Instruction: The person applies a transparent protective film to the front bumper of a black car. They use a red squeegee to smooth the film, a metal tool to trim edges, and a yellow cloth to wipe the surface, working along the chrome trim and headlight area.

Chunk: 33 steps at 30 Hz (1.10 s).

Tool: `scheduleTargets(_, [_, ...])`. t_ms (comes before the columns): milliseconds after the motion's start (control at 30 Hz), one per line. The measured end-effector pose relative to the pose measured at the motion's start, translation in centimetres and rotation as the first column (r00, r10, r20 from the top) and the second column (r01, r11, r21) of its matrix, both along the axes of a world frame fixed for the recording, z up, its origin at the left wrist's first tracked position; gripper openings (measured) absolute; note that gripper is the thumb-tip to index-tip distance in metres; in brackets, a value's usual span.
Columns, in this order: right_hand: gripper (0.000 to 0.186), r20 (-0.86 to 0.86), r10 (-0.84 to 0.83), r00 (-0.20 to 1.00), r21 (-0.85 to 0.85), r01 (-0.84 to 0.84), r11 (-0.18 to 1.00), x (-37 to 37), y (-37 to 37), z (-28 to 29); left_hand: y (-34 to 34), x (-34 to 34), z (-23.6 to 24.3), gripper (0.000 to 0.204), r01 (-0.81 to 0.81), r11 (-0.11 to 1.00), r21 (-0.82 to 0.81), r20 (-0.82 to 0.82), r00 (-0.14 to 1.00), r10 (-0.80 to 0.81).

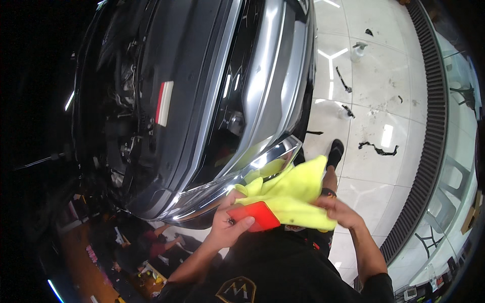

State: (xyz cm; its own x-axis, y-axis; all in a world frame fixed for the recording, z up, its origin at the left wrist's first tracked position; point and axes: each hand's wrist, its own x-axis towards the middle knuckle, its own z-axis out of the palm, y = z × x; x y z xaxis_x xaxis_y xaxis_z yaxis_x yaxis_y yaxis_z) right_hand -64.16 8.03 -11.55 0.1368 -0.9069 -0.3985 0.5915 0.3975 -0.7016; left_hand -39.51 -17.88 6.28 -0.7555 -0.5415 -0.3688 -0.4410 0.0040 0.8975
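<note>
My left hand is closed on a flat red squeegee card, its thumb lying over the card's near edge. Bunched against those fingers is a bright yellow microfiber cloth, which spreads to the right in front of my body. My right hand, slightly blurred, grips the cloth's right end. Just beyond both hands is the front corner of a car, with its glossy headlight; the cloth partly covers the view of it and reflects in it.
A red-and-white scraper lies on the dark panel behind the car's front edge. Black scraps and a spray bottle are on the tiled floor, beside a long grate. At lower left another person's red sleeve shows.
</note>
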Motion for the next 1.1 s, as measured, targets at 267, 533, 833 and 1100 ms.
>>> scheduleTargets(267, [0.053,0.543,-0.470,0.696,0.237,0.410,0.881,-5.4,-0.5,7.5,2.4,-4.0,-0.3,0.018,0.010,0.968,0.250,-0.087,0.996,0.012])
scheduleTargets(533, [0.041,0.262,-0.515,0.816,0.339,0.422,0.841,-10.4,-1.0,11.9,3.7,-9.2,1.0,0.020,-0.284,0.910,0.303,-0.178,0.921,0.347])
scheduleTargets(833, [0.059,-0.074,-0.674,0.735,-0.086,0.668,0.739,-23.6,1.1,15.9,6.2,-19.0,2.3,0.015,-0.184,0.972,0.146,-0.153,0.966,0.206])
scheduleTargets(1100, [0.064,0.319,-0.218,0.922,0.151,0.178,0.972,-24.5,2.3,13.1,2.6,-24.5,1.2,0.021,-0.389,0.908,0.157,-0.281,0.864,0.419])
